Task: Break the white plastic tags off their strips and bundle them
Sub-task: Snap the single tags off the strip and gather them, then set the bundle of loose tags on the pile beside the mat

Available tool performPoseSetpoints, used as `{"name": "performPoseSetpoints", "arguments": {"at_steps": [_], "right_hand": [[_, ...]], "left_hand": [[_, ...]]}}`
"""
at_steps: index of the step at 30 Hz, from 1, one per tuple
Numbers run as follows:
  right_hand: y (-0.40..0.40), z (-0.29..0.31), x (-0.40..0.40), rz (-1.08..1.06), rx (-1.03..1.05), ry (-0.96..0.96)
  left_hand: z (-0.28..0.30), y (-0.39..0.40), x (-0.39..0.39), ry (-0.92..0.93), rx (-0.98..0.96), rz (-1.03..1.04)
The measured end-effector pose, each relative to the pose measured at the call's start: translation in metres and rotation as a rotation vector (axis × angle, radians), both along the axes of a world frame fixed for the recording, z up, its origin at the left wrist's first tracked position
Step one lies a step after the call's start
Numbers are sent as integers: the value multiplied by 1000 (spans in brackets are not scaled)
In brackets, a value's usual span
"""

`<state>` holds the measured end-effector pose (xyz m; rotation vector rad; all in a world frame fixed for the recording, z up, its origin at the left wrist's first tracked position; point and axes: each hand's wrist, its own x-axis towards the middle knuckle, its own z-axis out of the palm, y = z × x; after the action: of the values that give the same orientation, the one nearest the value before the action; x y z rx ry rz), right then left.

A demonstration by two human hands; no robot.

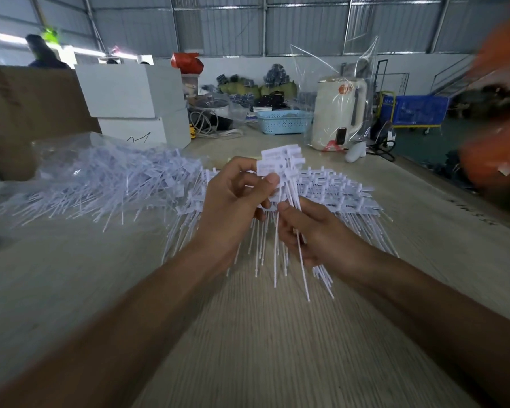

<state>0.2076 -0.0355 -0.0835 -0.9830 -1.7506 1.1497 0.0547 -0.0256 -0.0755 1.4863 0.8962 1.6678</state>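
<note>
Both hands, left hand (233,195) and right hand (304,231), pinch the tag bunch (280,163); uneven grip could spill tails onto worktop (248,334).

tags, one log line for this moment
left hand grips tags | right hand pinches stems | piles on table

Both hands up over the table (248,334): left hand (233,198) pinches a bunch of white tags (277,163), right hand (309,231) grips their stems. Loose pile (100,184) sits left.
</note>
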Motion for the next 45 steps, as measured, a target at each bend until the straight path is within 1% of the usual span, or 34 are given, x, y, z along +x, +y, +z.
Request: {"name": "performPoseSetpoints", "arguments": {"at_steps": [2, 6, 8, 11, 14, 16, 18, 20, 22, 23, 25, 27, 30, 32, 33, 36, 39, 42, 44, 45], "right_hand": [[0, 0, 0, -21, 58, -23], [0, 3, -1, -32, 139, -9], [1, 3, -1, -35, 130, 6], [3, 2, 0, -24, 51, 40], [2, 2, -1, 5, 73, 32], [2, 3, -2, 7, 79, 105], [4, 5, -1, -35, 60, 254], [9, 8, 2, -119, 63, 363], [12, 8, 4, -196, 47, 459], [11, 7, 3, -214, 27, 515], [9, 6, 0, -238, -2, 597], [5, 3, -7, -299, 27, 551], [5, -2, -10, -389, 148, 307], [10, -2, -11, -378, 200, 162], [13, -3, -12, -359, 206, 121], [23, -3, -17, -319, 163, 63], [26, 1, -30, -248, 182, 34], [29, 9, -50, -191, 180, -16], [27, 17, -69, -149, 116, 6], [27, 22, -81, -124, 105, 23]], "left_hand": [[1, 0, 0, -17, 15, -8], [2, 1, -1, -84, 23, -11], [1, 0, 0, -92, 23, -17], [1, 0, 1, -83, 32, 12], [2, -1, 2, -45, 57, 78], [3, -1, 1, -56, -11, 90], [3, -1, 0, -49, -171, -17], [0, -3, 2, 97, -284, -143], [-3, -7, 9, 247, -348, -213], [-4, -10, 14, 290, -386, -249], [-4, -14, 24, 319, -456, -343], [-1, -19, 27, 301, -499, -410], [5, -21, 29, 357, -541, -421], [7, -22, 27, 410, -582, -410], [9, -22, 25, 417, -588, -398], [9, -22, 20, 404, -562, -350], [10, -23, 12, 292, -545, -320], [9, -24, 0, 152, -504, -205], [6, -24, -10, 81, -467, -118], [5, -25, -19, 78, -443, -61]]}}
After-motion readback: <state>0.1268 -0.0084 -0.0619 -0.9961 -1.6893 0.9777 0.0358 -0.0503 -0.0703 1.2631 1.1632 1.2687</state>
